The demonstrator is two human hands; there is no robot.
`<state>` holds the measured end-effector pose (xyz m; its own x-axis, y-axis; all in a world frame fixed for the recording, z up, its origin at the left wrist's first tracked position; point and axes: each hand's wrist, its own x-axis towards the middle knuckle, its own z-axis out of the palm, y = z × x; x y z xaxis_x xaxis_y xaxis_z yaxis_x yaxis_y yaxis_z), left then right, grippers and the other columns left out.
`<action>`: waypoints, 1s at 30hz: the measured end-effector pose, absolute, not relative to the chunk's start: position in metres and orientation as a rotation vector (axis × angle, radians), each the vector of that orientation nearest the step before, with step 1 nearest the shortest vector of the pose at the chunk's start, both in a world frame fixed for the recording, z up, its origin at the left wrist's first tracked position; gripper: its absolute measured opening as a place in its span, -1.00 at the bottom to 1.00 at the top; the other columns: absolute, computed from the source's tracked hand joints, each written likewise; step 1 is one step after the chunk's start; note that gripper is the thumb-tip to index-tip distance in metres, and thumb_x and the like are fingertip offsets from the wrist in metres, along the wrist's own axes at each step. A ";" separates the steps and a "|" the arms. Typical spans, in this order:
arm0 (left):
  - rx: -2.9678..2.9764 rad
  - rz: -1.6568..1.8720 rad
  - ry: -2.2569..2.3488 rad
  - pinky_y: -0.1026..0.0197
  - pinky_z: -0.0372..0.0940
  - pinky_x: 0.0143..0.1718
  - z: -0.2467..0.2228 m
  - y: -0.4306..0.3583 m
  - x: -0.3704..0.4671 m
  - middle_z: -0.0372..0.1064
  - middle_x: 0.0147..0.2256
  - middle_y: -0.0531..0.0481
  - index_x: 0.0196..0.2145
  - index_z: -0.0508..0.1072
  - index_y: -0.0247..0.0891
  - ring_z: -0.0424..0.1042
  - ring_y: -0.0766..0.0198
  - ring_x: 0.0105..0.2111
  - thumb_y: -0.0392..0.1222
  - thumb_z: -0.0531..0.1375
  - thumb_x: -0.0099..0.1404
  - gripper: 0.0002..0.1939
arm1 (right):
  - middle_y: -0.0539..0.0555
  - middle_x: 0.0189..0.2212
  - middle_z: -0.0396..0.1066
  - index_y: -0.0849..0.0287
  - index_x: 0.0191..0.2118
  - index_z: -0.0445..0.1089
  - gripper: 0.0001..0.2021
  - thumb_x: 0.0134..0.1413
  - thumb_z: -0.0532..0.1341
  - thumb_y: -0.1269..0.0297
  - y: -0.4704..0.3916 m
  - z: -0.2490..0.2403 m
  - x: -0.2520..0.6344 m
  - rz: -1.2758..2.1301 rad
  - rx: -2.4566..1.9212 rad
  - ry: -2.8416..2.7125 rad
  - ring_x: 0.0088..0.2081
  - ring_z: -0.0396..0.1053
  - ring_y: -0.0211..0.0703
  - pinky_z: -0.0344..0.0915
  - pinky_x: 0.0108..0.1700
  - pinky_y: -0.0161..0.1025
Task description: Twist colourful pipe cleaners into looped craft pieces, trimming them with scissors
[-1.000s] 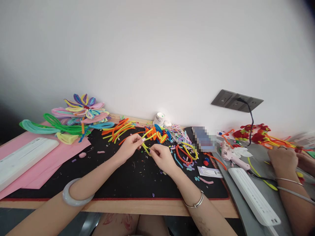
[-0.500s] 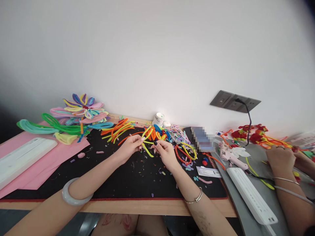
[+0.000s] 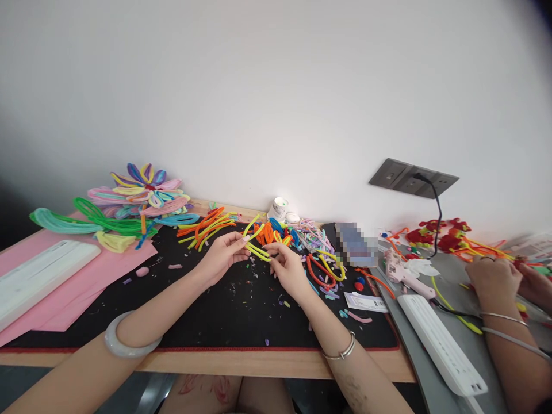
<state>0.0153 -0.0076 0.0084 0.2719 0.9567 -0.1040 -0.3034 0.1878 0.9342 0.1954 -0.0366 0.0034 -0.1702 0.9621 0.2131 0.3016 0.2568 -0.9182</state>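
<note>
Yellow pipe cleaners [image 3: 257,251] stretch between my two hands above the black mat [image 3: 207,310]. My left hand [image 3: 229,253] pinches them where they cross, with two ends sticking up past the fingers. Closed on the other ends is my right hand [image 3: 286,265], its fingertips at the right end of the two near-parallel strands. Just behind the hands lie a bundle of orange pipe cleaners [image 3: 268,234] and some blue ones [image 3: 294,237]. Further left is a spread of orange and yellow pipe cleaners [image 3: 207,226].
Pipe-cleaner flowers [image 3: 144,192] and pink sheets [image 3: 112,282] lie at left. A paper cup [image 3: 278,210] stands by the wall. Right are a phone [image 3: 356,244], a glue gun [image 3: 407,276], a white power strip [image 3: 442,345] and another person's hand [image 3: 491,282]. Coloured scraps dot the mat.
My right hand has shifted its grip to the ends of the yellow pipe cleaners. Two strands, spread apart before, now run nearly side by side between my hands.
</note>
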 end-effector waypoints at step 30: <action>1.144 0.807 0.855 0.29 0.31 -0.36 0.009 -0.015 0.021 0.38 -0.49 0.03 -0.45 0.33 -0.31 0.40 0.36 -0.48 0.00 0.23 0.09 -0.71 | 0.01 -0.51 0.38 0.18 -0.40 0.37 -0.92 -0.05 0.20 0.29 -0.042 0.008 0.192 0.989 -1.107 -1.378 -0.57 0.28 -0.28 0.26 -0.56 -0.33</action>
<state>0.0205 -0.0150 0.0091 0.4506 0.8796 -0.1527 -0.1022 0.2208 0.9700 0.1917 -0.0423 0.0085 -0.0095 0.9739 0.2269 0.0966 0.2268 -0.9691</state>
